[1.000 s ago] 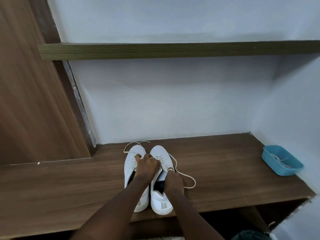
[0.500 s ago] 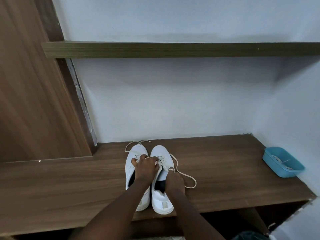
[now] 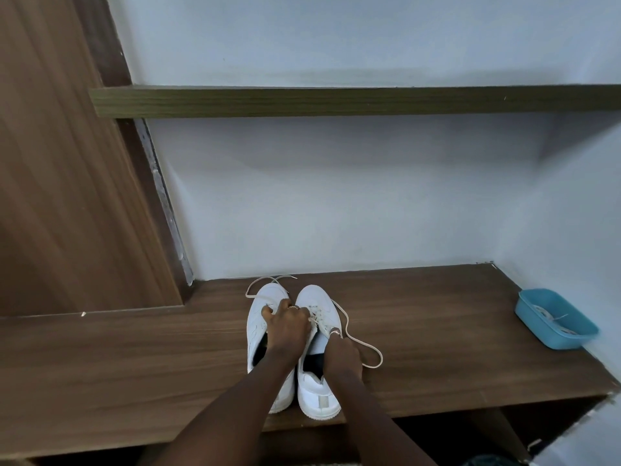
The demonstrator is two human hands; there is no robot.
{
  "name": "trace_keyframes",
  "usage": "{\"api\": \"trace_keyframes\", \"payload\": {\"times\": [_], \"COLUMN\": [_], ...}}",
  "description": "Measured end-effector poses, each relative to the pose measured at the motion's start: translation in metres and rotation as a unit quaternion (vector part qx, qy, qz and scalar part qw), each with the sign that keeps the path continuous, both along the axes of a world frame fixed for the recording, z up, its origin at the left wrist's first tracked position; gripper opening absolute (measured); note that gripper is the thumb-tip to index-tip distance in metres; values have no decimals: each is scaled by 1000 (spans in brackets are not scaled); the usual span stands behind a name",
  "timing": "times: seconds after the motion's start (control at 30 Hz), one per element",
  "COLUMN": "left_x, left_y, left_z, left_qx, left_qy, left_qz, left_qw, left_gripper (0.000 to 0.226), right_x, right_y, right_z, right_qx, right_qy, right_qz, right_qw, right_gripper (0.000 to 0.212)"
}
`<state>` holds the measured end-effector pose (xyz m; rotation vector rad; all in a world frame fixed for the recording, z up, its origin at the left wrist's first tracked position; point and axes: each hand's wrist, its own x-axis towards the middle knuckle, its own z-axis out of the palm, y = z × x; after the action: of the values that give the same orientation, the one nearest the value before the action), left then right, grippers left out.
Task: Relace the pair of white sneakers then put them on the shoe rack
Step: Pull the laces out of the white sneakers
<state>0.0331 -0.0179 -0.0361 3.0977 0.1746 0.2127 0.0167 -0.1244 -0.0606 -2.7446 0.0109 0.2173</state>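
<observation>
Two white sneakers stand side by side on the wooden shelf [image 3: 437, 338], toes toward the wall. My left hand [image 3: 287, 326] lies curled over the gap between them, its fingers on the lacing of the left sneaker [image 3: 265, 297] and of the right sneaker [image 3: 316, 393]. My right hand [image 3: 341, 356] pinches the white lace [image 3: 364, 348] at the right sneaker's outer eyelets. That lace loops loose onto the shelf to the right. Another lace end [image 3: 260, 282] curls past the left sneaker's toe.
A blue plastic tray [image 3: 554, 334] with something white inside sits at the shelf's far right, by the side wall. A higher wooden shelf [image 3: 336, 100] runs above. A brown wooden panel [image 3: 67, 196] closes the left side. An open dark space lies below the shelf.
Both hands stay on the sneakers with only slight finger movement at the laces; the view has shifted a little.
</observation>
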Motion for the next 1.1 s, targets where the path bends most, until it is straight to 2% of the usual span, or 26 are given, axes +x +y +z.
{"api": "trace_keyframes", "payload": {"times": [0.1,0.17,0.33,0.5,0.63,0.77,0.83,0.97,1.1], "left_x": [1,2,4,4,2,-1,-1,2,3], "left_y": [4,5,4,4,5,10,10,7,2], "left_z": [-1,-3,-3,-4,-1,-2,-3,-9,-14], "left_qx": [-53,-65,-21,56,56,-14,-30,-11,45], "left_qy": [7,14,-3,-11,3,-11,-11,-30,-63], "left_qz": [57,60,-39,-99,-51,58,66,-23,-148], "left_qw": [997,996,999,993,997,998,997,999,986], "left_gripper": [22,21,34,31,30,28,29,33,17], "right_x": [1,1,-1,-1,-1,-2,-3,-5,-9], "right_y": [1,1,0,1,1,1,1,0,-1], "right_z": [0,1,0,1,3,6,8,12,16], "right_qx": [-7,-10,-7,-5,-11,-13,-8,4,20], "right_qy": [0,1,-2,1,5,6,10,17,23], "right_qz": [4,5,11,9,7,2,-3,-7,-19], "right_qw": [1000,1000,1000,1000,1000,1000,1000,1000,999], "right_gripper": [35,35,36,36,36,36,36,36,33]}}
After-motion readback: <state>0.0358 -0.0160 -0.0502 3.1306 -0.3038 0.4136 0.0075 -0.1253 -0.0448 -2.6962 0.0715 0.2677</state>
